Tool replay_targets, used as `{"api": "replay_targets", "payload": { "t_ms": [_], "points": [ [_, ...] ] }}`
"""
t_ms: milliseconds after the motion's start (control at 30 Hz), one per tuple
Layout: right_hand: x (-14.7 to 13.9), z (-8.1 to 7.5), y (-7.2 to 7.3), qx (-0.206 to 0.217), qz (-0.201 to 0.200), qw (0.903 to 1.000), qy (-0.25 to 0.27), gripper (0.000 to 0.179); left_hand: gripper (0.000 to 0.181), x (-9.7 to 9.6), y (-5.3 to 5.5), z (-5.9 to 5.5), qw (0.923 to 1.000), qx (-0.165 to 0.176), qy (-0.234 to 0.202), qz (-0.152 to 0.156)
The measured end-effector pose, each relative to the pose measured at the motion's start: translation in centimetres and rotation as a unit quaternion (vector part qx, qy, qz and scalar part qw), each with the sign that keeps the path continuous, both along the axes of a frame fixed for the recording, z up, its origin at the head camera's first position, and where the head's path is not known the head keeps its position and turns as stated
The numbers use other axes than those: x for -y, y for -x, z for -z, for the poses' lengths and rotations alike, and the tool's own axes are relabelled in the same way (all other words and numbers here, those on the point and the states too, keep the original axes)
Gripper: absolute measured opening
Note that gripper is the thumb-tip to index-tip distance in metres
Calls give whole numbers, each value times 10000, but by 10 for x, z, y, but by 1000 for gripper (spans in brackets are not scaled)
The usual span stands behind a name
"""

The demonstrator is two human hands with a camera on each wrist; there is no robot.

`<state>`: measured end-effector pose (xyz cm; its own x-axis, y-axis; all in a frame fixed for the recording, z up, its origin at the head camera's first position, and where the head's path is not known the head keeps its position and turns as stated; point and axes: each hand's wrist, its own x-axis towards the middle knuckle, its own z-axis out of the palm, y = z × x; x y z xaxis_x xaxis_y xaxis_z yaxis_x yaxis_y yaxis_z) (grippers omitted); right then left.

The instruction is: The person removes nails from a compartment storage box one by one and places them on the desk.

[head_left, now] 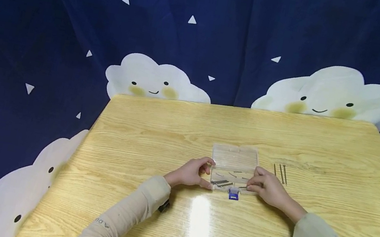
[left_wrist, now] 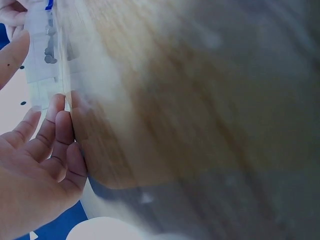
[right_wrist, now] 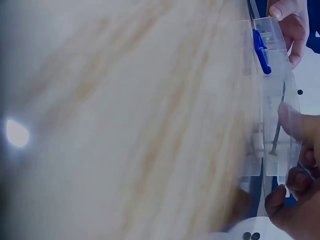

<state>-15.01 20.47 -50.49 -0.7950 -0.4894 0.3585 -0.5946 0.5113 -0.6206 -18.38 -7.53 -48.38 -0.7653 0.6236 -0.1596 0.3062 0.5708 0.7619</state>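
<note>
A clear plastic storage box (head_left: 224,178) lies on the table with its transparent lid (head_left: 234,157) raised at the back and a blue latch (head_left: 233,195) hanging at the front. Thumb in front and fingers behind, the left hand (head_left: 195,172) grips the box's left end. Several nails (head_left: 221,182) lie in the front left of the box, and smaller ones (head_left: 232,175) are scattered behind them. At the right end, the right hand (head_left: 268,187) pinches a nail (right_wrist: 278,120) low over the front part. Its thumb lies against the shank in the right wrist view; the index fingertip is partly hidden.
Three long nails (head_left: 282,174) lie side by side to the right of the box. The wood-grain table (head_left: 157,129) reaches back to a dark blue curtain (head_left: 195,43) printed with clouds. A bright reflection crosses the tabletop in front of the box.
</note>
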Motion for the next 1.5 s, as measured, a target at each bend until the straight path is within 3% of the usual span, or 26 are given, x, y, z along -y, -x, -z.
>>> {"api": "replay_targets", "payload": {
  "t_ms": [133,333,500,900,1233,1500],
  "points": [
    [-1,-4,-1,213,99,9992,316,11,62,-1,0,-1,10000,-33,17,7],
    [1,-6,-1,261,395,9987,170,9,62,-2,-1,0,10000,-47,26,-49],
    [2,-13,-2,322,558,9973,348,9,62,-2,-2,-1,10000,-1,79,-52],
    [-10,-27,-4,-29,764,9969,208,9,63,-1,-1,2,9999,-23,149,-51],
    [-27,-33,-6,134,1059,9943,19,7,62,-2,-1,2,9999,-65,144,-49],
    [-42,-32,-7,-23,1249,9922,38,8,63,-2,-2,2,9999,-80,126,-43]
  ]
}}
